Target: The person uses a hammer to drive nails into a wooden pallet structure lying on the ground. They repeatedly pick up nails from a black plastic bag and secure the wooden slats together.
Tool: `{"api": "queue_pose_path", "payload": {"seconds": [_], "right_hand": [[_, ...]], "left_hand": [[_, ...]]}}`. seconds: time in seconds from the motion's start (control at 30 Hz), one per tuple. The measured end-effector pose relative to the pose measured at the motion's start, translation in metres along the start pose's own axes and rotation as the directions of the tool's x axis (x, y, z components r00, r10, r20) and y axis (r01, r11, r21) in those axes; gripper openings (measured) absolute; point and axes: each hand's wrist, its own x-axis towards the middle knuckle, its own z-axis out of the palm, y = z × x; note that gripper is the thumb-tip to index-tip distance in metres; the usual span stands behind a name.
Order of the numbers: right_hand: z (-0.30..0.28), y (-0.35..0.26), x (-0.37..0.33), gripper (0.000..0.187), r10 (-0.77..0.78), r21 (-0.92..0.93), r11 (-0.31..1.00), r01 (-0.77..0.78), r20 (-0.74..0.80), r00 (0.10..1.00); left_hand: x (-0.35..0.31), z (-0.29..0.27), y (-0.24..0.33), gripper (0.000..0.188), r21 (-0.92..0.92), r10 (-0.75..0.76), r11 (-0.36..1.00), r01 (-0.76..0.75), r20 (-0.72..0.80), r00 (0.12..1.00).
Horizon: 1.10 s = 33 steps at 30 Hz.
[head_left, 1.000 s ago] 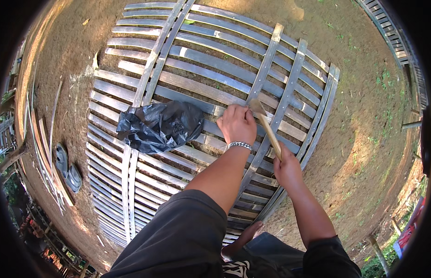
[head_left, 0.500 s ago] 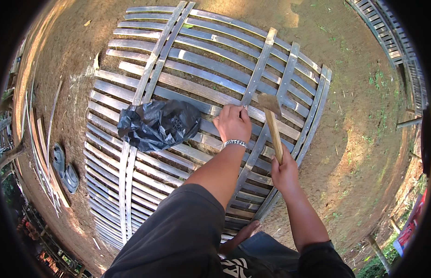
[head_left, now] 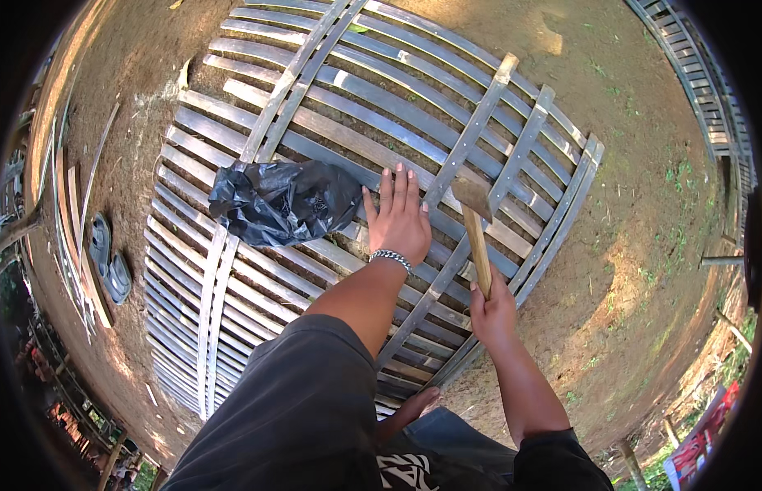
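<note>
A large slatted panel (head_left: 355, 127) of bamboo or wooden strips, with crosspieces fixed over it, lies beneath both hands. My left hand (head_left: 401, 225), a chain bracelet at its wrist, rests flat on the slats with fingers stretched out and nothing held. Just left of it lies a crumpled black plastic bag (head_left: 283, 200); its contents cannot be made out. My right hand (head_left: 494, 311) is closed round the wooden handle of a hatchet (head_left: 477, 237). The hatchet's broad metal head is over the panel near a crosspiece, to the right of my left hand.
A pair of dark sandals (head_left: 109, 260) lies on the dirt ground at the left. Long strips of wood (head_left: 85, 245) are beside them. My bare foot (head_left: 418, 403) is at the panel's near edge. Another slatted structure (head_left: 700, 90) stands at the far right.
My left hand has gone from bent, gathered fingers near the crosspiece to a flat, spread hand slightly nearer the bag. The hatchet stays in my right hand, and the view has shifted slightly.
</note>
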Motion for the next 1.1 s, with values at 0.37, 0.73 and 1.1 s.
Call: {"api": "queue_pose_path", "payload": {"seconds": [0.37, 0.73, 1.1], "right_hand": [[-0.008, 0.017, 0.018, 0.043, -0.130, 0.011, 0.991, 0.131, -0.082, 0.988], [-0.005, 0.029, 0.014, 0.036, -0.271, 0.150, 0.942, 0.300, -0.188, 0.944], [-0.010, 0.025, 0.019, 0.032, -0.378, 0.039, 0.913, 0.405, -0.290, 0.879]], "left_hand": [[0.003, 0.000, 0.002, 0.062, -0.016, -0.006, 1.000, 0.006, -0.003, 1.000], [0.002, 0.002, 0.002, 0.062, -0.024, 0.005, 1.000, -0.006, -0.041, 0.999], [0.001, 0.003, 0.001, 0.060, -0.026, 0.016, 1.000, -0.017, -0.063, 0.998]]}}
